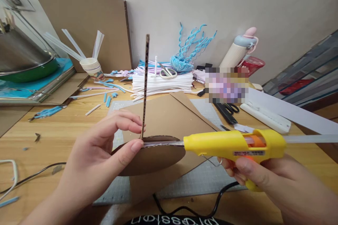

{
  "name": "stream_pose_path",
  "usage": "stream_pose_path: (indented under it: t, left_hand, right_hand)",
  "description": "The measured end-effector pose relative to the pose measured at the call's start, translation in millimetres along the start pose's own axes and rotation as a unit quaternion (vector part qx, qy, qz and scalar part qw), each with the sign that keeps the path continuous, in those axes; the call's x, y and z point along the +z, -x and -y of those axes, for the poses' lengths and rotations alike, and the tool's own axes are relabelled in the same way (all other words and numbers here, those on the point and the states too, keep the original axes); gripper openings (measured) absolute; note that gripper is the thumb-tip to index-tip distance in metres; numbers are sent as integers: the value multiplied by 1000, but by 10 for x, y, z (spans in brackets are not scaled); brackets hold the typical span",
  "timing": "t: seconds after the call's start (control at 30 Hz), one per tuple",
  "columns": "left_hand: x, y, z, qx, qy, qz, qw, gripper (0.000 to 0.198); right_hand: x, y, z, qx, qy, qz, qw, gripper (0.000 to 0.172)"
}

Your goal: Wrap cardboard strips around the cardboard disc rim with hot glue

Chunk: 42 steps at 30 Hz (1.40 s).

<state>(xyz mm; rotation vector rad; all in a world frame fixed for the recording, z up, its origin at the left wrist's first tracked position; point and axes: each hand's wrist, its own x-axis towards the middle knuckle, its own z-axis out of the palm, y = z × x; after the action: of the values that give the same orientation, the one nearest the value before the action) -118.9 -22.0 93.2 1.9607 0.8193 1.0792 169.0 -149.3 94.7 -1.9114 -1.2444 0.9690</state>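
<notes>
My left hand [105,147] pinches a round brown cardboard disc [155,158] by its left edge, thumb in front and fingers behind. A thin upright cardboard piece [145,84], seen edge-on, stands on the disc beside my fingertips. My right hand [266,179] grips a yellow hot glue gun [235,146] with a finger at the trigger. The gun's metal nozzle [178,143] points left and touches the joint where the upright piece meets the disc.
A flat cardboard sheet [169,116] lies on a grey cutting mat [200,179] on the wooden table. Behind are white foam strips [163,84], scissors [167,73], blue curly stems [190,47], paper cups [91,66], a bottle [237,51] and a green-rimmed pan [29,66]. The gun's black cord [219,200] runs below.
</notes>
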Motion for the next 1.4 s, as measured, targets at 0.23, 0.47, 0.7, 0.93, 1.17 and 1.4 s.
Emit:
stream_pose_path:
  t: [0.23, 0.47, 0.7, 0.93, 1.17, 1.4]
  left_hand:
    - [7, 6, -30, -17, -2, -9, 1000, 11]
    - [-13, 11, -2, -10, -6, -15, 1000, 10]
    - [20, 10, -77, -53, 1, -39, 998, 9]
    - [30, 19, -72, -55, -1, -40, 998, 11]
    - [46, 26, -57, -52, -2, -50, 997, 10]
    - [26, 44, -23, -57, -10, -71, 996, 10]
  right_hand:
    - [51, 52, 61, 50, -13, -15, 999, 60]
    - [40, 57, 4, 64, -22, -27, 997, 58]
    - [49, 73, 7, 82, -8, -37, 996, 61]
    - [-17, 8, -229, 22, -19, 21, 999, 52]
    - [-33, 3, -405, -5, -16, 24, 1000, 50]
    - [-34, 1, -398, -12, -5, 20, 1000, 52]
